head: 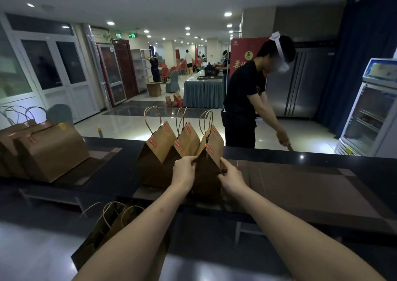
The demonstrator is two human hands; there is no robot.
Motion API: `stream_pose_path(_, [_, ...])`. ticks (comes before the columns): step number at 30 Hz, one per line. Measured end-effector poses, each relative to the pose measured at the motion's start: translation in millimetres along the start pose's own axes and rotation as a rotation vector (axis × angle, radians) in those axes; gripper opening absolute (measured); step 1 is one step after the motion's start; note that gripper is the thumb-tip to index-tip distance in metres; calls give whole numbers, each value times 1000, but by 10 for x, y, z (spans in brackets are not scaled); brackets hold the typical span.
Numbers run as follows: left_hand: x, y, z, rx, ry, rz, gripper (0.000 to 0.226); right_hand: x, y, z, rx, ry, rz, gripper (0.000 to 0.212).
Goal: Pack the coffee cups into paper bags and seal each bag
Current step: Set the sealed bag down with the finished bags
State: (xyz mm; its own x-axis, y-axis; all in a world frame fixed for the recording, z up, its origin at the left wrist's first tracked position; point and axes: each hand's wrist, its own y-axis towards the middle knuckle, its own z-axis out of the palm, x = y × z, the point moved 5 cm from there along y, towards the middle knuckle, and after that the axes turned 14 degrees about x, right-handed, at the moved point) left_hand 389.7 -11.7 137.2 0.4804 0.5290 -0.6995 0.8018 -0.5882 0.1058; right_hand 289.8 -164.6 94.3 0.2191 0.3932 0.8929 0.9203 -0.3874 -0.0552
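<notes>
Far left on the dark table (300, 184): wide bags (49, 152) of brown paper, close together, tops folded over and taped with red strips, handles standing up. Just behind the table's far edge, a bottle (99, 131) with a yellow cap.

Lower down, below the near edge of the table: flat bags (111, 222), brown, handles pointing up, partly hidden by the left forearm.

At the middle of the table, a row of three upright brown bags, touching side by side, each folded to a peak at the top and closed with red stickers (209, 148). First bag (159, 147) on the left, second bag (187, 141) next to it and partly hidden. Contents hidden inside the paper.

Left hand (184, 169) curled at the left upper edge of the third bag (209, 167), fingertips pinching the fold there. Third bag closest to the camera, upright on the table, twine handles (206, 121) rising above its peak. Right hand (231, 176) wrapped round that bag's right edge, thumb on the near face, fingers behind.

Beyond the table, to the right: a person (245, 100) in black, bent forward, arm reaching down. Far right, a glass-door fridge (365, 113) against a dark curtain.
</notes>
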Motion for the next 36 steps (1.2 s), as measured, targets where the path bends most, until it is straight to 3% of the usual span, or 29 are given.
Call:
stream_pose_path(13, [-201,-162,-93,3,-26,66,37,-2,-55,-5,14,94,-25,59])
stream_pose_path(16, [-206,-240,-176,-27,-21,80,34,105,-109,-48,-118,13,-91,48])
stream_pose_path(19, [-187,-345,-274,-37,-27,79,33,288,-223,-73,-318,-66,-274,33])
stream_pose_path(22, [-146,-482,-409,-60,-23,70,32,494,-303,-12,-379,-92,-435,25])
stream_pose_path(28, [105,-905,-772,-148,9,22,26,797,-233,394,-280,-140,-557,15])
stream_pose_path(36, [868,-1591,-1051,-200,6,-154,21,826,-92,1251,6,-177,-517,15])
